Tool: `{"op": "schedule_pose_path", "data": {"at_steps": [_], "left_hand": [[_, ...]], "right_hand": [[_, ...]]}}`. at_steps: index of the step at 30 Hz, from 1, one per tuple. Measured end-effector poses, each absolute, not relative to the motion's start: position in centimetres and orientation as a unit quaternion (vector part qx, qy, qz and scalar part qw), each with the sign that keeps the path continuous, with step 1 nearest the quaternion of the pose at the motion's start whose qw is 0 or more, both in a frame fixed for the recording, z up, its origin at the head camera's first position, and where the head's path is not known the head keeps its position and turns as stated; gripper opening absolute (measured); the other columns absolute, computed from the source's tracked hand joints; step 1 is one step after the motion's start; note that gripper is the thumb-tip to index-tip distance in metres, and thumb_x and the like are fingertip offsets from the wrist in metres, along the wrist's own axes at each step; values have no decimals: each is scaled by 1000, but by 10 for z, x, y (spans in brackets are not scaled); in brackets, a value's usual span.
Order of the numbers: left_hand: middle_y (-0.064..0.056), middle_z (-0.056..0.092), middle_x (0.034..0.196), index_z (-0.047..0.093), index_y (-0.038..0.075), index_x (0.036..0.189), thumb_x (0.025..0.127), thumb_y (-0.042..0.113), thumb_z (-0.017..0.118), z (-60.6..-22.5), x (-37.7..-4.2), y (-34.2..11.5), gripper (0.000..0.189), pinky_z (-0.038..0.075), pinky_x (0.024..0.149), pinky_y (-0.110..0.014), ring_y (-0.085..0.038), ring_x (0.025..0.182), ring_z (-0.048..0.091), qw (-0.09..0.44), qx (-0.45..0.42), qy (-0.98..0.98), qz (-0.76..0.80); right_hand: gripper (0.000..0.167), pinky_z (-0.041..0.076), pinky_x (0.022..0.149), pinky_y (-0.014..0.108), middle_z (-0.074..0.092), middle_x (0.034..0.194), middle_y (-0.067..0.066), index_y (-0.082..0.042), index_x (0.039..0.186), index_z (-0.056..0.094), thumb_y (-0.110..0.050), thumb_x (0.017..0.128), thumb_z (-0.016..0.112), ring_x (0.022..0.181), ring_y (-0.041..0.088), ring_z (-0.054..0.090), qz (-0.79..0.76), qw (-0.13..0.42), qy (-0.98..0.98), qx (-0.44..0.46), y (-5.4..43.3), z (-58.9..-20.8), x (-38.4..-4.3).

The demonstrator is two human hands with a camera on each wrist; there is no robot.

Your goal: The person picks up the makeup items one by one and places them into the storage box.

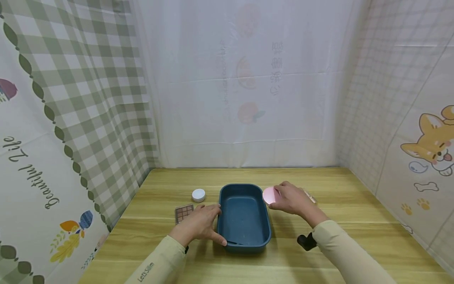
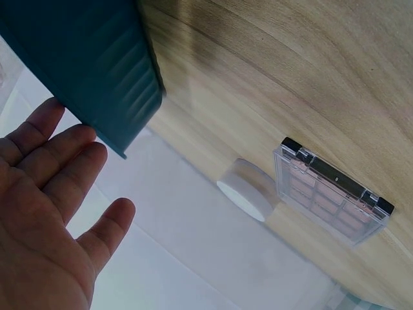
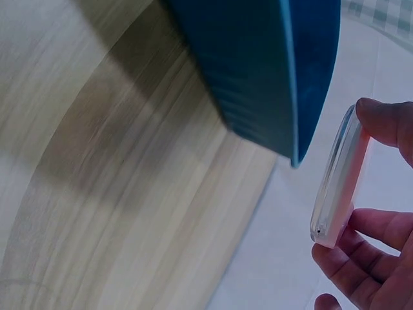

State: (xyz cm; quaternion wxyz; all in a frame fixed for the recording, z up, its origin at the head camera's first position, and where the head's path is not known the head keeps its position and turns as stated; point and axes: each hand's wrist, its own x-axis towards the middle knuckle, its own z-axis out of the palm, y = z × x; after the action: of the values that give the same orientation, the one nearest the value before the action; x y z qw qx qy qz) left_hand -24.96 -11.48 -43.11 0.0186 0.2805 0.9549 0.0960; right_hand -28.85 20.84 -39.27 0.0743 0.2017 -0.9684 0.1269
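A dark blue rectangular bin (image 1: 244,217) stands upright on the table. My left hand (image 1: 203,224) lies along its left side, fingers fairly straight and touching the rim, thumb at the near left corner. In the left wrist view the fingertips (image 2: 82,132) meet the rim from outside. My right hand (image 1: 289,198) pinches a round pink compact (image 1: 271,195) with a clear edge, held up just right of the bin's rim. The right wrist view shows the compact (image 3: 339,177) edge-on between thumb and fingers, apart from the bin. A thin dark strip (image 1: 234,242) is inside the bin's near end.
Left of the bin are a white round jar (image 1: 198,195) and a clear-lidded eyeshadow palette (image 1: 183,213), partly behind my left hand. A small pale item (image 1: 310,196) lies beyond my right hand, partly hidden. Curtains (image 1: 248,118) border the wooden table (image 1: 354,244).
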Motion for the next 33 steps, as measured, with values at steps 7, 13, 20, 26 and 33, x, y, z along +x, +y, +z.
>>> {"op": "schedule_pose_path", "data": {"at_steps": [7,13,20,26,33], "left_hand": [[-5,60,127,60,8,122,61,71,82,-431,-249,-115,90,34,109,-55,-21,116,58,19,281,955,99],[-6,60,127,60,8,123,60,71,82,-431,-250,-115,92,34,109,-56,-21,115,58,20,280,955,101],[-7,60,128,60,7,123,59,71,82,-432,-250,-115,93,34,109,-56,-22,114,59,13,285,953,97],[-9,58,133,60,6,125,60,72,81,-432,-251,-115,95,34,109,-56,-24,118,58,14,286,954,91],[-8,60,129,60,6,124,59,72,81,-432,-251,-115,95,34,109,-56,-22,115,59,14,286,954,94]], "right_hand": [[62,47,73,46,63,113,18,0,119,67,-43,76,80,92,28,60,120,73,-965,222,190,-389,-286],[60,47,76,46,63,113,15,-2,118,68,-41,74,82,93,28,60,122,64,-962,237,178,-391,-284],[64,47,81,47,62,114,15,-1,121,66,-38,72,85,94,28,61,135,48,-955,261,169,-392,-279],[74,45,80,44,61,115,14,1,129,63,-38,71,86,93,25,59,149,13,-952,268,164,-396,-278],[70,41,74,41,60,111,7,-4,126,66,-41,70,86,88,19,54,158,-26,-938,307,157,-404,-276]]}}
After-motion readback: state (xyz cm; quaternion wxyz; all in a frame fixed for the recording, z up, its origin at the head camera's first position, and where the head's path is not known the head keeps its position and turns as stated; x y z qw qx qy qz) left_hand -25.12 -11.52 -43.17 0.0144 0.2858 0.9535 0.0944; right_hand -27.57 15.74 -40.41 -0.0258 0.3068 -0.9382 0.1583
